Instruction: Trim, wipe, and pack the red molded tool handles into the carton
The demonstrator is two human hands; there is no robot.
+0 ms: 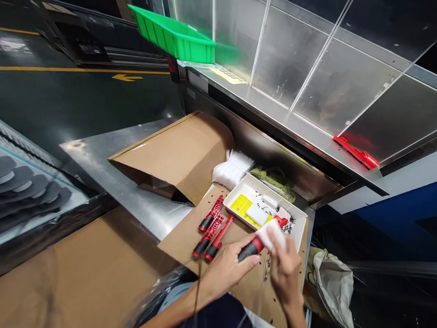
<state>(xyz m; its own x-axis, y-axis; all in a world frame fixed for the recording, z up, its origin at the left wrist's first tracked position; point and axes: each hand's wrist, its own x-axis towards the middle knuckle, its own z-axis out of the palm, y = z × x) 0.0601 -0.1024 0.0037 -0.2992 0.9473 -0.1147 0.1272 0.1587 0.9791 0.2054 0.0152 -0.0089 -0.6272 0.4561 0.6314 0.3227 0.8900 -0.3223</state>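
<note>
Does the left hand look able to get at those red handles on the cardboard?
Probably yes: the left hand sits just short of the red handles, with only cardboard between, though it holds a similar handle.

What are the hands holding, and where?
The left hand grips the black end of a red-and-black tool; the right hand presses a white sheet on its red part.

The left hand (227, 269) is gripping a black-handled red plastic tool (254, 247), holding it tilted above a brown cardboard sheet (179, 243), while the right hand (285, 269) is pressing a soft white rectangular pad (271, 234) against the tool's red end. Three matching red-and-black tools (209, 234) are lying close together on the cardboard nearby.
</note>
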